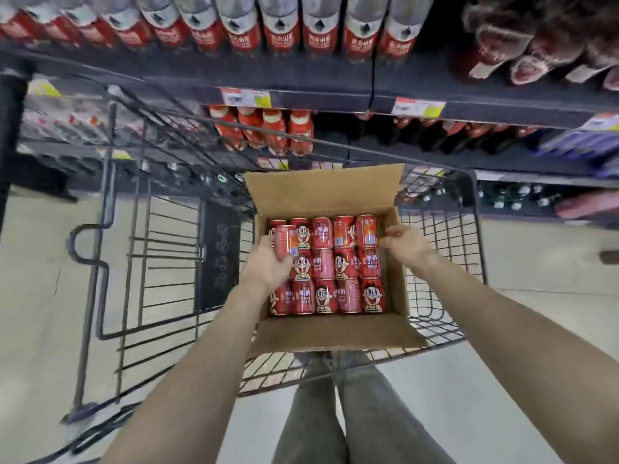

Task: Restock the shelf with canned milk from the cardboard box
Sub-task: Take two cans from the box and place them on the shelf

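An open cardboard box [321, 192] sits in a black wire shopping cart [445, 239]. It holds several red milk cans [345, 266] lying in rows, printed with a cartoon face. My left hand [268, 262] grips one red can [287, 241] at the box's left side, raised a little above the others. My right hand [405, 244] hovers at the box's right wall beside the top-right can, fingers curled and holding nothing. The shelf [335, 95] stands beyond the cart, with red bottles [264, 128] on its middle level.
Rows of red-labelled bottles [281, 25] fill the top shelf. Price tags [246, 97] hang on the shelf edges. A dark gap [335, 128] lies to the right of the middle-level bottles. The cart's folded child seat [221, 256] is left of the box. My legs [338, 403] stand below.
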Available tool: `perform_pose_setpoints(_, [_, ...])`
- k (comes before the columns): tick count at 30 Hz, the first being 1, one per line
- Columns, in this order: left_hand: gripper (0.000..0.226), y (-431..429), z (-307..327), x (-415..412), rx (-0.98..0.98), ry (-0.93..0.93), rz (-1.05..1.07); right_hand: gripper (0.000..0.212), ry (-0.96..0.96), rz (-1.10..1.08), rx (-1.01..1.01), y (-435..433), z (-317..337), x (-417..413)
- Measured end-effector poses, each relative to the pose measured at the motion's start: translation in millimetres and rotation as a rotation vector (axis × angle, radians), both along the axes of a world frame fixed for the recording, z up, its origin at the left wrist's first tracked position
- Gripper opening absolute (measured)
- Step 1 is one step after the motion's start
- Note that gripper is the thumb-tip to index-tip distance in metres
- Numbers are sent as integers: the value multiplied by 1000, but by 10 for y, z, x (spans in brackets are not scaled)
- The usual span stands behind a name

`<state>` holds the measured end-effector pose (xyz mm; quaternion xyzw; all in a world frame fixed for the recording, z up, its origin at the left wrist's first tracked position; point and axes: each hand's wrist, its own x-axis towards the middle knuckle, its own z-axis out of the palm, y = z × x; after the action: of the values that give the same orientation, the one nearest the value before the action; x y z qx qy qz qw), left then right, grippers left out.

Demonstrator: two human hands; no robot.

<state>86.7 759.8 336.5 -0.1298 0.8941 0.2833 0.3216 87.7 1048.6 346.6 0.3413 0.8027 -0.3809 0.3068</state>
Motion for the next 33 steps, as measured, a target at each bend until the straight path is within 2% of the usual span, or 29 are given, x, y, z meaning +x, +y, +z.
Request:
perform_pose_setpoints(4, [62, 71, -528, -213, -1, -5, 34, 59, -22, -3, 55, 33, -557, -281])
perform_pose_setpoints(9, [81, 192, -1135, -424, -125, 17, 48, 57, -22, 20, 135, 13, -1220, -465])
perform_pose_setpoints(16, [89, 209, -1585, -487, -135, 10, 233, 80, -22, -198, 30, 15, -1877, -601])
perform_pose_setpoints(23, [84, 166, -1572, -406, -42, 59, 326, 85, -80, -218, 3, -11, -1865, -658])
perform_pose_setpoints(29, [90, 262, -1280, -315, 86, 87, 396, 71, 81, -126, 34, -97, -1550, -535])
perform_pose_setpoints(33, [73, 362, -894, -299, 152, 160, 327, 73, 190, -45, -87, -121, -1182, -389])
